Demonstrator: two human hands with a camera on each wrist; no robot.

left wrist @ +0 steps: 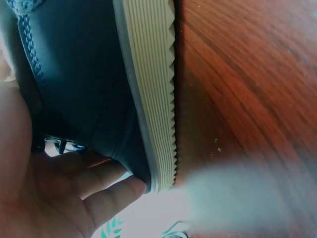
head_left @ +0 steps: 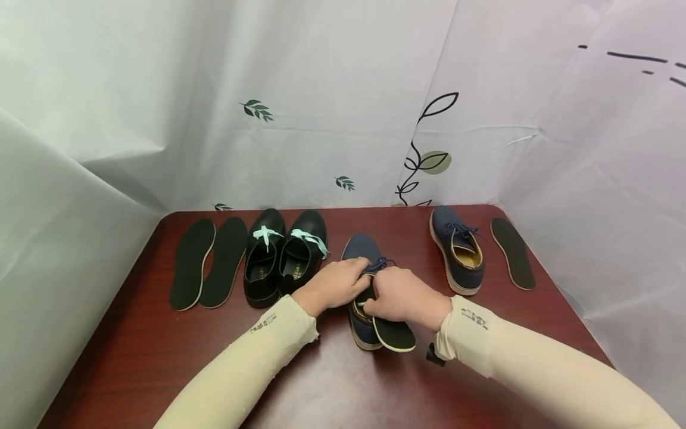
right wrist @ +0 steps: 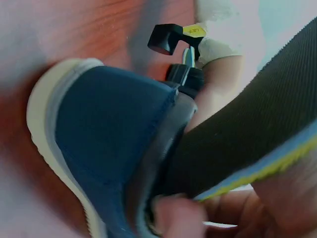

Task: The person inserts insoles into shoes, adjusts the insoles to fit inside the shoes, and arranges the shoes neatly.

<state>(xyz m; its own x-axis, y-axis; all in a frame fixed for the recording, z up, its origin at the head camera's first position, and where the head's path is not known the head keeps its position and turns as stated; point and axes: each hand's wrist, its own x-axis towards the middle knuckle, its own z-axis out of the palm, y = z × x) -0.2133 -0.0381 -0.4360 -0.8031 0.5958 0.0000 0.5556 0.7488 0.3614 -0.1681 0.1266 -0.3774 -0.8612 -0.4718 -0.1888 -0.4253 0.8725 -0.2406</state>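
A navy blue lace-up shoe [head_left: 362, 244] stands on the table, toe pointing away from me. My left hand [head_left: 333, 285] grips it from the left, around the tongue and laces; in the left wrist view its fingers reach over the upper [left wrist: 79, 74] toward the pale ridged sole [left wrist: 153, 99]. A black insole [head_left: 395, 336] is pinched in my right hand [head_left: 406, 295], its front part inside the shoe opening. The other end sticks out past the heel. In the right wrist view the insole [right wrist: 247, 119] slants up from the collar, showing a yellow edge; its front end is hidden.
The matching navy shoe [head_left: 455, 250] stands at the back right, with another black insole [head_left: 513, 253] beside it. At left are two black shoes [head_left: 265, 256] with mint laces and two black insoles [head_left: 193, 265]. White sheeting [head_left: 321, 119] hangs behind the red-brown table [head_left: 316, 387].
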